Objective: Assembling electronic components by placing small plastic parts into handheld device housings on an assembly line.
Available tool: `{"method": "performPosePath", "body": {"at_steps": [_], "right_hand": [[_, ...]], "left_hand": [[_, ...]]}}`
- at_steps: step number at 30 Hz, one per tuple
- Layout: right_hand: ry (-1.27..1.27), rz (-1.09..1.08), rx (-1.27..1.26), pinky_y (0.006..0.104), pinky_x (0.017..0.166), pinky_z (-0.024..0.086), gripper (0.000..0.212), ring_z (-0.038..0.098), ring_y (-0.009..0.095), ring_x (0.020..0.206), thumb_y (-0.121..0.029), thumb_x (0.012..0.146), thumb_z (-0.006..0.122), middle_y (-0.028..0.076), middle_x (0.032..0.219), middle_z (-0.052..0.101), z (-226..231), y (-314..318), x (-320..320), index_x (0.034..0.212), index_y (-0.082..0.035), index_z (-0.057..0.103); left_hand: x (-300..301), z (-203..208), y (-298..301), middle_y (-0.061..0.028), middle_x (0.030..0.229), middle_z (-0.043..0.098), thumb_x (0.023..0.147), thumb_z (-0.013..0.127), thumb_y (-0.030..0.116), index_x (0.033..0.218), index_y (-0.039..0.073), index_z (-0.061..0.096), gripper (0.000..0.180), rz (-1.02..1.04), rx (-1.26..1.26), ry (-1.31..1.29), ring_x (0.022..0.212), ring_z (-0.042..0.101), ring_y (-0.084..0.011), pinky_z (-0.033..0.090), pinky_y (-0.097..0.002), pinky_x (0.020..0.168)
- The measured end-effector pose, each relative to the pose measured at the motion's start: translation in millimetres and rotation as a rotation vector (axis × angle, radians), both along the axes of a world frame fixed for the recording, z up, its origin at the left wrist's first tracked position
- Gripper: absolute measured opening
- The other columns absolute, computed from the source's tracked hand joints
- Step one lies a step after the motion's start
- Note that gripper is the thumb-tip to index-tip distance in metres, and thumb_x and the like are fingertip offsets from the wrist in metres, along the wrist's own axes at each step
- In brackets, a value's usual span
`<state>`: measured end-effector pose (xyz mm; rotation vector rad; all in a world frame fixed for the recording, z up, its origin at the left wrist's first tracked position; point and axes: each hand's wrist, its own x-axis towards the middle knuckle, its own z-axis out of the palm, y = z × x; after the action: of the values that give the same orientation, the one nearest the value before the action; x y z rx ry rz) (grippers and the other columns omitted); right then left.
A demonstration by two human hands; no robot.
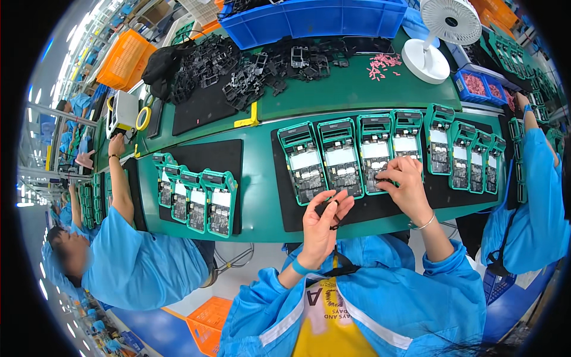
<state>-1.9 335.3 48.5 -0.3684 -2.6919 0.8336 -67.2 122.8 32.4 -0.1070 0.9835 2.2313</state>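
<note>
My left hand [321, 232] is raised at the front edge of the table, its thumb and fingers closed round a small black part [322, 207]. My right hand [407, 185] pinches another small dark piece [383, 180] over the lower part of a green fixture [375, 138]. In that fixture lies an open device with a circuit board and a white panel; my fingers hide some of it. Just to its left stands a similar green fixture [339, 149], nearest to my left hand. More such fixtures [439, 140] continue along the black mat [276, 205].
Black plastic frames [256, 74] lie heaped at the back, before a blue bin [315, 24]. Pink pieces [383, 65] are scattered near a white fan [425, 62]. Several green fixtures [196, 199] stand at left. Co-workers [137, 262] sit on both sides.
</note>
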Motion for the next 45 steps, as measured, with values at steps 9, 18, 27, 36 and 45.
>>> {"method": "performPosePath", "body": {"at_steps": [9,18,27,36,45], "right_hand": [[0.056,0.001,-0.956,0.0270,0.063,0.050,0.022,0.064,0.018,0.073,-0.004,0.076,0.075,0.009,0.084,0.066,5.1,-74.4,3.3,0.096,0.000,0.067],[0.012,-0.189,-0.258,0.0273,0.065,0.049,0.015,0.063,0.017,0.071,0.001,0.074,0.072,0.009,0.079,0.067,26.6,57.4,31.7,0.089,0.000,0.070],[-0.045,0.063,-0.061,0.0306,0.078,0.041,0.007,0.061,0.020,0.072,-0.006,0.072,0.074,0.005,0.076,0.068,12.6,69.2,28.1,0.079,-0.005,0.071],[-0.009,0.074,0.030,0.0328,0.083,0.038,0.009,0.059,0.020,0.074,-0.008,0.068,0.076,0.004,0.074,0.066,7.3,60.3,27.6,0.077,-0.007,0.072],[0.058,0.048,0.003,0.0379,0.089,0.038,0.012,0.057,0.021,0.085,-0.009,0.065,0.078,0.001,0.072,0.063,0.2,27.5,24.6,0.076,-0.009,0.074]], "left_hand": [[8.5,-6.2,18.8,-0.0197,0.144,0.041,0.098,0.049,0.008,0.124,-0.002,0.053,0.028,-0.115,0.094,0.300,0.133,0.040,-0.0273,0.031,-0.0378,0.111],[-43.7,-3.0,-31.8,-0.0183,0.147,0.037,0.095,0.045,-0.001,0.139,-0.004,0.038,0.045,0.127,-0.537,0.836,0.137,0.034,-0.0276,0.025,-0.0410,0.115],[-75.7,-13.3,-62.5,-0.0175,0.150,0.032,0.095,0.051,0.004,0.144,-0.004,0.031,0.054,0.073,-0.501,0.438,0.140,0.029,-0.0266,0.024,-0.0371,0.114],[-111.6,-18.6,-50.6,-0.0134,0.130,0.053,0.090,0.059,0.000,0.134,-0.005,0.040,0.048,-0.091,-0.453,0.354,0.117,0.052,-0.0166,0.040,-0.0283,0.100],[-138.9,-16.6,-72.1,-0.0170,0.125,0.058,0.090,0.054,-0.006,0.140,-0.006,0.034,0.054,-0.076,-0.483,0.437,0.113,0.057,-0.0195,0.046,-0.0288,0.096]]}}
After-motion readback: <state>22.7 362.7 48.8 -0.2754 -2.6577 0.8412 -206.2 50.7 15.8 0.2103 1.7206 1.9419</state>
